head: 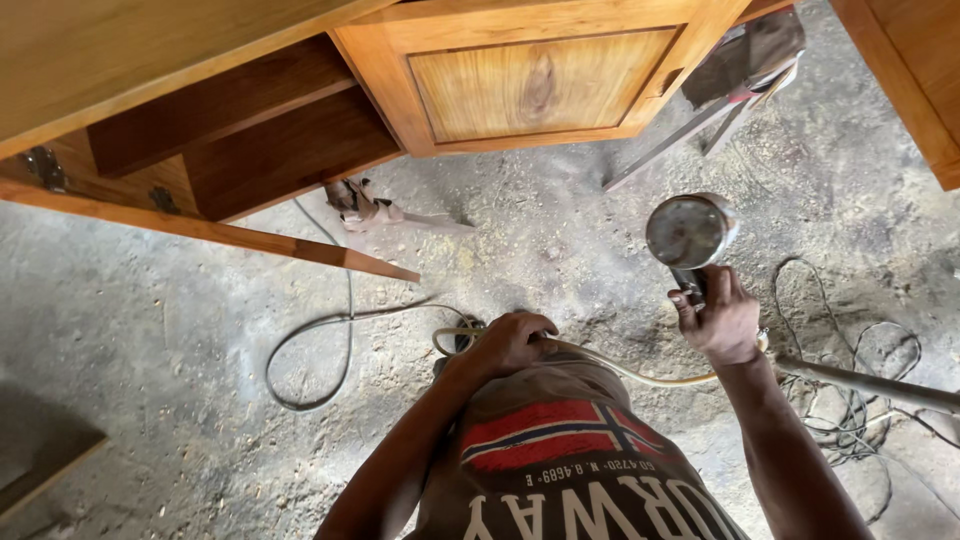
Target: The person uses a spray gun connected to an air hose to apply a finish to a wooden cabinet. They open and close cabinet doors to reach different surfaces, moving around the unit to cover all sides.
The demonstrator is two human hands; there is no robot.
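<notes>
My right hand [722,318] grips the handle of a spray gun [690,235] with a round metal cup on top, held out over the dusty floor. My left hand [512,342] is closed around a pale yellowish air hose [610,366] at waist height; the hose runs across my body toward the gun. A wooden cabinet [530,85] with a panelled door stands ahead of me. Its other door [215,232] is swung open to the left, showing shelves inside.
A grey hose [310,330] loops over the sawdust-covered concrete floor. Thin tangled cables [860,400] lie at the right beside a metal pipe [880,387]. A dark object leans behind the cabinet [745,55]. Another wooden piece [915,70] is at the top right.
</notes>
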